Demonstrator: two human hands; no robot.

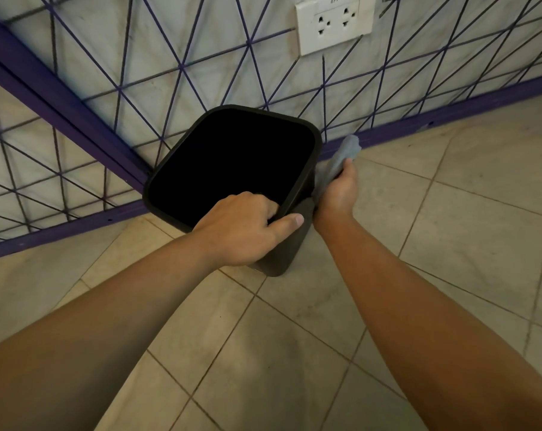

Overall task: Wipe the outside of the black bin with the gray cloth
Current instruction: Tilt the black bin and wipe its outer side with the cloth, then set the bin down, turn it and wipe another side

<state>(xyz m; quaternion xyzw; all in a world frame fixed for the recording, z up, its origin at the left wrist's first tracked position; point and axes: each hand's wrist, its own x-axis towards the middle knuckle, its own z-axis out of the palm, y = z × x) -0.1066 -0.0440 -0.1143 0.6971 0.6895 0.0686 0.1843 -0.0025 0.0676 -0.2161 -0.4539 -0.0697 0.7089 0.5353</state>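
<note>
Four left fingers [271, 209] hidden inside black bin [282, 262], gray cloth [341, 160] half-covered

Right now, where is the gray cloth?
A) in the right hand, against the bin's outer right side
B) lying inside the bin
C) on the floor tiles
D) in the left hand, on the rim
A: the right hand holds the gray cloth against the outer right wall of the black bin, while the left hand has its grip on the near rim.
</note>
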